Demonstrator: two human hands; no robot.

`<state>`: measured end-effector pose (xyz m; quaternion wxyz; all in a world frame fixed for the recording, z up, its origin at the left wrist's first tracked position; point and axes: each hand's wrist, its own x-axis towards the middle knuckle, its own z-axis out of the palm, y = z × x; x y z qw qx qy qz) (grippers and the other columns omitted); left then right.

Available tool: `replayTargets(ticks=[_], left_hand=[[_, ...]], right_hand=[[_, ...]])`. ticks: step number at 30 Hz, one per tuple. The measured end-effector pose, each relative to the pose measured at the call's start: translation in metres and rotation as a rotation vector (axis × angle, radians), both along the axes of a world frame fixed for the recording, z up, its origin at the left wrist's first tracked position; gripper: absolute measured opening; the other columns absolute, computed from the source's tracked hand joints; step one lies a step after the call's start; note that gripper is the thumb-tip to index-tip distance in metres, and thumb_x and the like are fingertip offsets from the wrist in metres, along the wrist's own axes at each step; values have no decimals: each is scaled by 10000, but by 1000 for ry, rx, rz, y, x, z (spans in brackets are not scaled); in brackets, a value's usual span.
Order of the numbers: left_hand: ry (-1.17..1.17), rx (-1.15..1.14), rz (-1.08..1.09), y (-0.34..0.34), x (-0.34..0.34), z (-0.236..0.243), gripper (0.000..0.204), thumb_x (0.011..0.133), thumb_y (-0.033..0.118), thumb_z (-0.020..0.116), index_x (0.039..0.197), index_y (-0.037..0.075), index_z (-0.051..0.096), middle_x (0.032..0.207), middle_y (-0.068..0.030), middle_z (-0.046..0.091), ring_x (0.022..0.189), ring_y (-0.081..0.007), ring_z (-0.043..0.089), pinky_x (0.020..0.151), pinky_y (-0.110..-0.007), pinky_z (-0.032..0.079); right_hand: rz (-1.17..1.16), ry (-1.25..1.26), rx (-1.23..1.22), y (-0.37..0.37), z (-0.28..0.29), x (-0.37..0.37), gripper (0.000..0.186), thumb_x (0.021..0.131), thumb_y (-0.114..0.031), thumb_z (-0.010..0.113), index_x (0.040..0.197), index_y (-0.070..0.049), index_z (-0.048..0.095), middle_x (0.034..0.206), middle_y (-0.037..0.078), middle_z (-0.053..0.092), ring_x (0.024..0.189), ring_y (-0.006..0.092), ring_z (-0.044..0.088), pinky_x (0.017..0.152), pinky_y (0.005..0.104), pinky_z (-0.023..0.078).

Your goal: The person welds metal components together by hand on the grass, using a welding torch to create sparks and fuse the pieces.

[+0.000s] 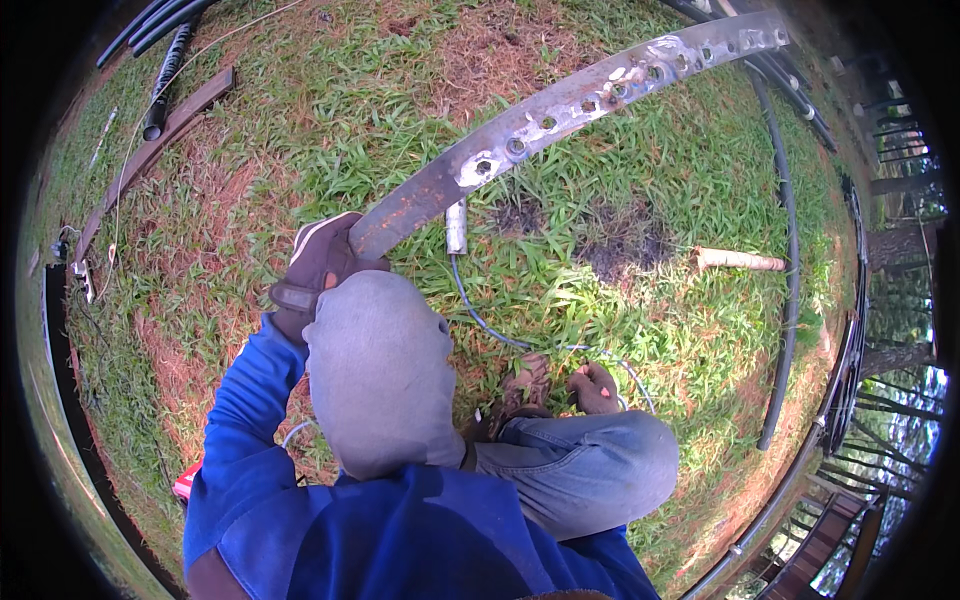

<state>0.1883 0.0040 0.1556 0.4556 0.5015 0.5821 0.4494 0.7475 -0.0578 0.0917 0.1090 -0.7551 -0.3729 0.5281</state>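
My left hand (322,258), in a dark glove with a pale stripe, is closed round the near end of a long flat steel bar (420,195). The bar reaches up to the far right and has a row of holes (549,122) with bright, bared metal around them. Under it, a silver cylinder (456,228) trails a blue-grey cord (472,305) toward my right side. My right hand (592,388), also gloved, is down by the grass beside my boot (527,380), fingers curled. What they hold, if anything, is hidden.
Dark scorched patches (625,235) mark the grass. A pale rolled tube (740,260) lies near a long black pipe (785,260) on the right. Another flat bar (160,150) and a black pipe (168,85) lie at the left. A red object (186,481) shows beside my left arm.
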Motion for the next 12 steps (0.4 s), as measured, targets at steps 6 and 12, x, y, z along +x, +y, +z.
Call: replayTargets(ticks=[6, 12], left_hand=[[73, 62, -144, 4, 3, 10, 763, 889, 150, 955, 1525, -56, 587, 1329, -172, 754, 1129, -212, 742, 967, -383, 632], [-671, -308, -563, 32, 16, -11, 1076, 959, 819, 696, 1638, 7, 501, 1491, -180, 665, 1238, -265, 689, 1137, -467, 538]], right_hand=[[-17, 0, -9, -2, -2, -4, 135, 967, -178, 757, 946, -58, 698, 797, 42, 710, 676, 151, 653, 636, 354, 540], [-67, -28, 30, -18, -30, 29, 164, 893, -190, 786, 893, -62, 683, 768, 30, 678, 682, 147, 632, 627, 359, 511]])
